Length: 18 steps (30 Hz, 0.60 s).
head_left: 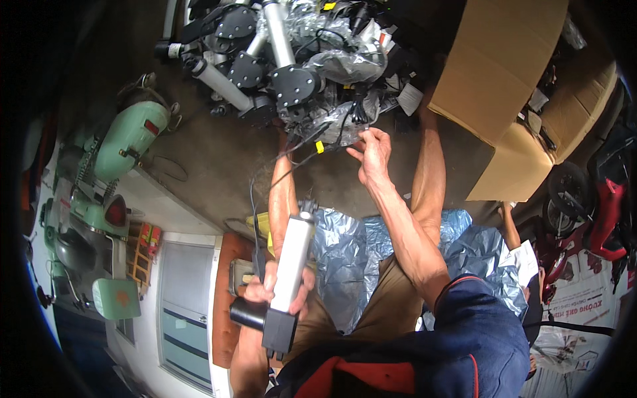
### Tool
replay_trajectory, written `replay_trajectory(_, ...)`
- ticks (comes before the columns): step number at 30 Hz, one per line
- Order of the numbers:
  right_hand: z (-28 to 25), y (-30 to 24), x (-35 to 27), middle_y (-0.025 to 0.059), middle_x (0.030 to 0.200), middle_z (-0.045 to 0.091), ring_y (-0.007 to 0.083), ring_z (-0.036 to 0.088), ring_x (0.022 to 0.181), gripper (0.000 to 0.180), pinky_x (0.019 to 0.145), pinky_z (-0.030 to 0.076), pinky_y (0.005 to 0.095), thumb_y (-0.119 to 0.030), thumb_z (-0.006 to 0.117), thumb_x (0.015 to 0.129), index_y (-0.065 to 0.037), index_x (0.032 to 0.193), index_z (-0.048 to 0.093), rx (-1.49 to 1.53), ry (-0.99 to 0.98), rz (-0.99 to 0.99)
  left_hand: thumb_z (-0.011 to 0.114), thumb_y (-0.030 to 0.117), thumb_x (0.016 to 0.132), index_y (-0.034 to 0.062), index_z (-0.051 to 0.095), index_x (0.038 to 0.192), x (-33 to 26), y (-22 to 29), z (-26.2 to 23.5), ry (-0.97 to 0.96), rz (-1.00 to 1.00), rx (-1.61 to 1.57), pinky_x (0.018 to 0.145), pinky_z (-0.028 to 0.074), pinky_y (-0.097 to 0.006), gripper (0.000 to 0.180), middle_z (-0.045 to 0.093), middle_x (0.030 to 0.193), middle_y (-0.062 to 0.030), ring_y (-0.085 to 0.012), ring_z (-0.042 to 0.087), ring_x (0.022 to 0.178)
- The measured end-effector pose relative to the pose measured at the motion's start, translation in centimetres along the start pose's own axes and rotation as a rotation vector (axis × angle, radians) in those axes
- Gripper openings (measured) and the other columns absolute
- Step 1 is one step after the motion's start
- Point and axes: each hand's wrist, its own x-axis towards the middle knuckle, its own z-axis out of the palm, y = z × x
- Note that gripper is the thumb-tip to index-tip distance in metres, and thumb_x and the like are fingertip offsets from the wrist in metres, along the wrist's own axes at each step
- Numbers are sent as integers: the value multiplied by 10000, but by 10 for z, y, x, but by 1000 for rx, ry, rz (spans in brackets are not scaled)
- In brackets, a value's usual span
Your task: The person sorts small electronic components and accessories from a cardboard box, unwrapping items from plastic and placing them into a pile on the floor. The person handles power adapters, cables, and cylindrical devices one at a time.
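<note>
My left hand point(260, 290) is wrapped round a linear actuator point(292, 265), a silver tube with a black motor and gearbox at its lower end. The actuator stands tilted above my left thigh. A thin black cable point(253, 196) runs from beside it up toward the pile. My right hand point(375, 158) is farther off, between my shins, with thumb and fingers pinched on the edge of a clear plastic bag point(344, 134). A yellow tag point(320, 146) hangs on a cable near the bag. What lies behind the left palm is hidden.
A heap of similar actuators point(295, 85) with plastic wrap lies on the floor ahead. An open cardboard box point(501, 63) stands at the right. Silver-blue sheeting point(340, 242) lies under my legs. A green scooter point(133, 139) is at the left; another person's arm point(509, 225) shows at the right.
</note>
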Motion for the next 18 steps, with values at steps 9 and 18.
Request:
replay_trajectory(9, 2, -4, 21, 114, 1091, 627, 276, 646, 999, 330, 867, 573, 511, -257, 619, 979, -63, 1240, 565, 149, -40, 114, 721, 154, 880, 117, 623, 940, -30, -42, 40, 401, 79, 53, 653, 615, -531, 121, 536, 1222, -352, -341, 631, 720)
replay_trajectory(18, 0, 10, 42, 133, 1235, 610, 345, 613, 1160, 585, 993, 469, 607, -518, 699, 899, -161, 1336, 540, 344, -121, 282, 717, 88, 809, 48, 620, 859, -64, -60, 53, 542, -316, 261, 822, 547, -436, 116, 548, 1271, -407, -374, 662, 901)
